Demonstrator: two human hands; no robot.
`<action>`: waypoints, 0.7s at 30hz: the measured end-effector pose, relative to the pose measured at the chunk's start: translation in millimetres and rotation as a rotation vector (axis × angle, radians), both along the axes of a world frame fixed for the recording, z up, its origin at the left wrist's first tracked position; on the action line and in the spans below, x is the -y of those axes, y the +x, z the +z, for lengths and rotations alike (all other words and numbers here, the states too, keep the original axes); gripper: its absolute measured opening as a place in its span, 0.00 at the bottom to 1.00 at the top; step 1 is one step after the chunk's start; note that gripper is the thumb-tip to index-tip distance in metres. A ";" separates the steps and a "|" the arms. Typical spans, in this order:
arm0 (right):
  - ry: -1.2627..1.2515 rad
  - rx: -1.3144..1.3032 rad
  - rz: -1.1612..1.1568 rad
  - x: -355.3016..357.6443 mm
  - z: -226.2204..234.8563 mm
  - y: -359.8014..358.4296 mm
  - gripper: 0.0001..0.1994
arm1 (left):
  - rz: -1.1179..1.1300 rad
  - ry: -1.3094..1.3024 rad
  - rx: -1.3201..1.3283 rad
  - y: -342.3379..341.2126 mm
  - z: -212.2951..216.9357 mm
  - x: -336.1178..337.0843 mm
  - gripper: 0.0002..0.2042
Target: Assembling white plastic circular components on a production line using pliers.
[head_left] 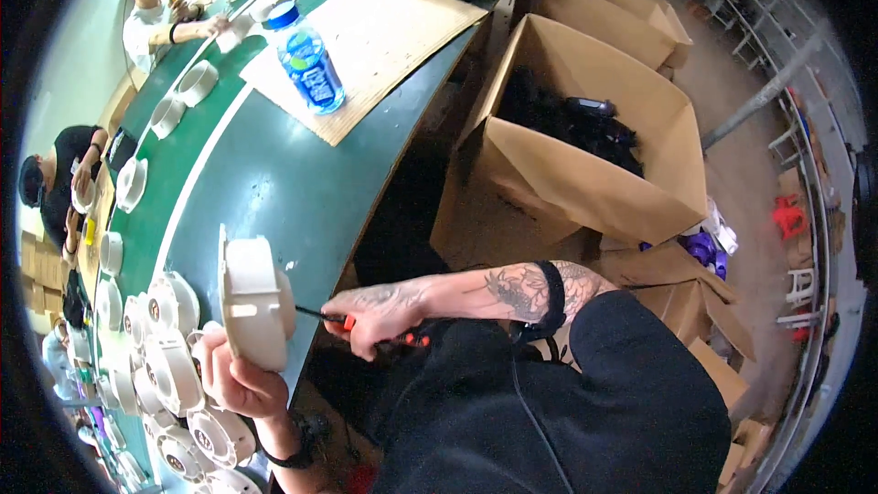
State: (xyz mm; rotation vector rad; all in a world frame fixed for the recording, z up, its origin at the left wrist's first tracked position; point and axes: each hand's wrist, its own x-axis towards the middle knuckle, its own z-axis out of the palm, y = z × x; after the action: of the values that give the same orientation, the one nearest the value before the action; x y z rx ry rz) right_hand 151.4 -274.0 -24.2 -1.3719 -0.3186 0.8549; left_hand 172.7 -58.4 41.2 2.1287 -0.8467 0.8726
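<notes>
While our left hand [240, 382] grips one white housing [251, 297] near the table edge [350, 242], our right hand [380, 311], forearm [494, 291] crosswise, clasps one red-and-black tool [349, 322] pointed at it. Between housing and cardboard sheet [393, 27]: tabletop [265, 178].

Left hand [240, 377] holds white round housing [249, 306] — right hand [386, 313] grips red-and-black tool [348, 322], thin shaft [313, 314] toward housing.

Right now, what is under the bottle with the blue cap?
The bottle stands on a cardboard sheet, which lies on the table. The bottle covers the spot beneath it, and the sheet hides the table there.
</notes>
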 end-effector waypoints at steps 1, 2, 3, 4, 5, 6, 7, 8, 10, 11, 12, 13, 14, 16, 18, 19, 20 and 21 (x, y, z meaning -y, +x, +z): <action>0.013 0.060 0.060 2.0 1.9 5.1 0.15 | 0.016 0.037 0.017 -7.4 6.0 -2.4 0.23; 0.122 -0.063 0.036 9.1 2.1 3.4 0.14 | 0.021 0.053 -0.008 -11.6 10.6 8.1 0.20; 0.227 -0.181 0.007 20.8 1.3 -0.9 0.14 | -0.074 0.033 0.028 5.1 2.9 14.9 0.18; 0.200 -0.141 -0.062 20.4 3.4 -2.6 0.14 | -0.111 0.015 -0.053 8.1 6.9 14.6 0.17; 0.168 -0.104 -0.149 21.8 4.0 -6.1 0.14 | -0.145 0.024 -0.153 12.4 9.2 11.7 0.18; 0.058 -0.027 -0.197 24.6 2.3 -8.1 0.13 | -0.176 -0.104 -0.225 16.6 4.6 16.1 0.14; -0.056 0.055 -0.259 27.7 2.6 -7.7 0.13 | -0.253 -0.090 -0.248 25.6 5.1 11.3 0.14; -0.230 0.238 -0.322 26.8 6.3 -8.9 0.14 | -0.183 -0.093 -0.210 25.5 3.7 10.1 0.14; -0.376 0.436 -0.377 15.0 15.3 -12.9 0.14 | -0.060 -0.111 -0.203 15.6 5.9 13.9 0.20; -0.446 0.404 -0.382 8.6 16.2 -14.8 0.16 | -0.058 -0.118 -0.205 11.9 8.1 20.1 0.22; -0.524 0.372 -0.393 4.0 17.1 -18.2 0.18 | -0.079 -0.195 -0.170 12.8 3.4 24.0 0.26; -0.515 0.375 -0.383 -0.6 15.7 -21.3 0.18 | -0.078 -0.300 -0.144 12.7 3.4 29.6 0.24; -0.481 0.411 -0.382 -5.0 13.7 -24.1 0.21 | -0.062 -0.299 -0.106 14.5 1.6 23.2 0.24; -0.394 0.476 -0.356 -8.2 16.6 -23.5 0.17 | -0.021 -0.327 0.003 19.4 -0.4 19.4 0.26; -0.338 0.415 -0.272 -4.8 22.5 -19.5 0.18 | -0.039 -0.334 0.054 16.2 -5.8 18.0 0.28; -0.284 0.353 -0.201 -2.5 22.2 -17.1 0.18 | -0.070 -0.340 0.106 14.8 -9.3 18.6 0.30; -0.284 0.352 -0.194 -1.2 16.8 -16.2 0.18 | -0.031 -0.401 0.064 12.0 -12.2 23.5 0.31; -0.016 0.204 -0.153 0.6 7.8 -17.4 0.18 | -0.021 -0.401 0.067 13.3 -15.5 25.6 0.31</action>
State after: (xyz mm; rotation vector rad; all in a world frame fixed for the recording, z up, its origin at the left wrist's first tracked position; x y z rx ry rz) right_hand 134.0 -274.5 -16.4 -1.4818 -0.3593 0.5936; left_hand 186.0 -84.0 25.7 1.7473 -0.6598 1.0125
